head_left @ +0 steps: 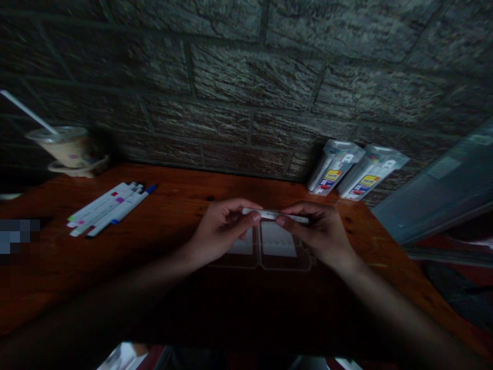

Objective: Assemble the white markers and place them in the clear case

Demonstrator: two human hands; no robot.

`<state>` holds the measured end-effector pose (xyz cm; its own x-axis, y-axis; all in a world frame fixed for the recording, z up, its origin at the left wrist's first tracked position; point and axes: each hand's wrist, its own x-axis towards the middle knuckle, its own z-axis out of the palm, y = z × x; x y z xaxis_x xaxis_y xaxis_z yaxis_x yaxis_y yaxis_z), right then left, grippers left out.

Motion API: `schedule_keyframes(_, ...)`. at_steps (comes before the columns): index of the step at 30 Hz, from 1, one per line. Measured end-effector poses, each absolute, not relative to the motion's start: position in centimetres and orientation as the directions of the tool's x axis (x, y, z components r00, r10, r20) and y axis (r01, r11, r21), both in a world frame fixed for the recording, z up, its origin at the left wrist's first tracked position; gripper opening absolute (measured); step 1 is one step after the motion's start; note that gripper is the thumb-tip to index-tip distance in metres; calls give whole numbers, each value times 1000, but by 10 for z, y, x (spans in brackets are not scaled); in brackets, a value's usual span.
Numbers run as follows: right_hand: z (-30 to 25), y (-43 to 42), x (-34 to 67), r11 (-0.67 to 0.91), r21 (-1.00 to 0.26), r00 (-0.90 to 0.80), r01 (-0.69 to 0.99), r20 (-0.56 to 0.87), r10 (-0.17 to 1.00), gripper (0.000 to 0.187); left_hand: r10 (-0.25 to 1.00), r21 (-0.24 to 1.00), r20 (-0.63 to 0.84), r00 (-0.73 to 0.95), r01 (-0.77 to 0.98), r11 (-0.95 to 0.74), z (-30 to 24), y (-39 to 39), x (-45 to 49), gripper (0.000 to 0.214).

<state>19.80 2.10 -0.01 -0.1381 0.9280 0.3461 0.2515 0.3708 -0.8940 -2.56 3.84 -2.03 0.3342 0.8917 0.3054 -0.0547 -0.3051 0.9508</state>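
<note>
Between my two hands a white marker is held level, with its pale barrel [269, 214] running left to right. My left hand [227, 226] pinches one end between thumb and fingers. At the other end, my right hand [321, 228] grips it the same way. Just below lies an opened clear plastic case [285, 263] on the table, its two halves side by side with white inserts in them. My hands hide the upper part of the case.
Several white markers [111, 208] lie bunched on the wooden table [181, 195] at left. A cup with a straw [71, 146] stands in a holder at back left. Two clear marker cases [333, 167] stand upright at back right, against the stone wall [231, 118].
</note>
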Motion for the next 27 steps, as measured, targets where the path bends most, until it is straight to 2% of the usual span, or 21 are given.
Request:
schedule_keyframes(12,0,19,202,252,-965,-91,77,245,965,19,940,954,257,225,-212,-210,-20,45,-27,17)
schedule_keyframes(16,3,18,201,270,-962,-124,42,263,957,16,943,938,255,213,-291,-188,-24,49,-29,15)
schedule_keyframes(21,7,17,197,297,-954,-168,-27,298,940,10,953,944,225,203,-289,-161,-23,50,-30,15)
schedule_keyframes(27,7,15,198,300,-953,-217,-42,302,928,13,964,940,194,180,-316,-130,-22,50,-29,15)
